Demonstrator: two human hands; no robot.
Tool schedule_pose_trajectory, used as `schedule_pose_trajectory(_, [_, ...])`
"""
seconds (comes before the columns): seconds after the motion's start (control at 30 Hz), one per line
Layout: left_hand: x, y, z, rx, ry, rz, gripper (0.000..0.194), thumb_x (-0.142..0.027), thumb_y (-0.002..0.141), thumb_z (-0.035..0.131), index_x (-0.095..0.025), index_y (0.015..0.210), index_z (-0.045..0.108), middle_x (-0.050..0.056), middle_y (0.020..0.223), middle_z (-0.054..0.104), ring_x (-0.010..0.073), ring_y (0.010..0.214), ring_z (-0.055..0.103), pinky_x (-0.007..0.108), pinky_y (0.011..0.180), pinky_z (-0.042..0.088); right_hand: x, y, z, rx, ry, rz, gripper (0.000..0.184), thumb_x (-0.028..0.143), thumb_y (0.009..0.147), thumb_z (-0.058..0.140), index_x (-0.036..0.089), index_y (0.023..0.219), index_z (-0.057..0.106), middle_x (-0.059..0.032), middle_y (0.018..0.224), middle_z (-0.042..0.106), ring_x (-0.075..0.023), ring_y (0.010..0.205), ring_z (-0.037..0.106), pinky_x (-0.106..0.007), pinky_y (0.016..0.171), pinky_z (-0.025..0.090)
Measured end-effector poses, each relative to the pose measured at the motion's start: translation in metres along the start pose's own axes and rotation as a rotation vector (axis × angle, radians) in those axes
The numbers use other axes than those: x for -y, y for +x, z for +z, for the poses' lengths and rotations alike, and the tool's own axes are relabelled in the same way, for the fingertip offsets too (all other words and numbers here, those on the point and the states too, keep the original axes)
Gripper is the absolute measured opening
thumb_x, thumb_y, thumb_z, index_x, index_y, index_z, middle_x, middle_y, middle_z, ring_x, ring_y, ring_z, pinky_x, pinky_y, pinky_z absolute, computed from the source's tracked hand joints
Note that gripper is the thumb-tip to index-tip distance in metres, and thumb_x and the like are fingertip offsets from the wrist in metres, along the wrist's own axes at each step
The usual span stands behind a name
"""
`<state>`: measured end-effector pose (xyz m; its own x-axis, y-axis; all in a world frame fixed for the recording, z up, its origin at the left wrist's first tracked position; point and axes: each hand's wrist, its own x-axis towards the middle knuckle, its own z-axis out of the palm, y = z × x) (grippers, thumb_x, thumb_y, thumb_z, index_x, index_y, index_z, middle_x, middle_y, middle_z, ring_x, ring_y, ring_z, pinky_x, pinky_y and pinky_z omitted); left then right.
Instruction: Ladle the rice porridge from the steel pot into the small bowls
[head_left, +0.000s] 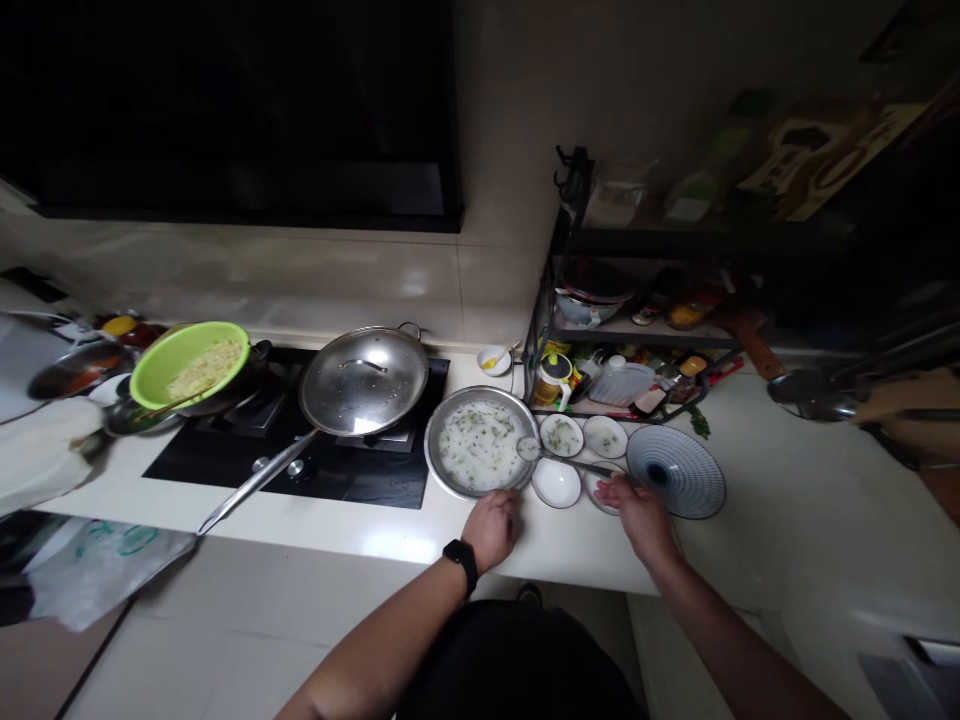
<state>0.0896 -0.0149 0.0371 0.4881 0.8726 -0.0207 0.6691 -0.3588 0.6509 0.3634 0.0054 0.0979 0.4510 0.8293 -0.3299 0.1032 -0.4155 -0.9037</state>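
Steel bowl of porridge sits straight ahead; your left hand is curled at its 6 o'clock rim, though you can't tell whether it grips. At 3 o'clock rests the ladle, its handle pinched by your right hand.

Head view, looking down over countertop.

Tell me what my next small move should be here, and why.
Probably dip the ladle into the porridge and fill the white bowl. Your right hand holds the ladle with its scoop at the rim of the steel bowl, your left hand rests at that rim, and the white bowl looks empty, while the small dish behind it already holds some.
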Motion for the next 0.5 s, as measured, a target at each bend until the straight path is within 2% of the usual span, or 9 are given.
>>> schedule_pose_trajectory(0.33, [0.003, 0.0, 0.004, -0.027, 0.009, 0.016, 0.046, -0.005, 0.073, 0.056, -0.013, 0.116, 0.07, 0.013, 0.134, 0.065, 0.0277, 0.122, 0.057, 0.043, 0.11, 0.047, -0.01, 0.006, -0.035, -0.124, 0.147, 0.021, 0.037, 0.051, 0.07, 0.08, 0.015, 0.071, 0.071, -0.0117, 0.072, 0.078, -0.0239, 0.061, 0.074, -0.035, 0.061, 0.063])
schedule_pose_trajectory(0.5, [0.002, 0.001, 0.004, -0.027, 0.028, 0.031, 0.05, -0.003, 0.071, 0.055, -0.012, 0.118, 0.07, 0.013, 0.134, 0.066, 0.0277, 0.121, 0.058, 0.043, 0.111, 0.047, -0.011, 0.016, -0.056, -0.177, 0.183, 0.023, 0.041, 0.055, 0.068, 0.081, 0.015, 0.072, 0.071, -0.0114, 0.073, 0.078, -0.0241, 0.063, 0.075, -0.034, 0.063, 0.064])
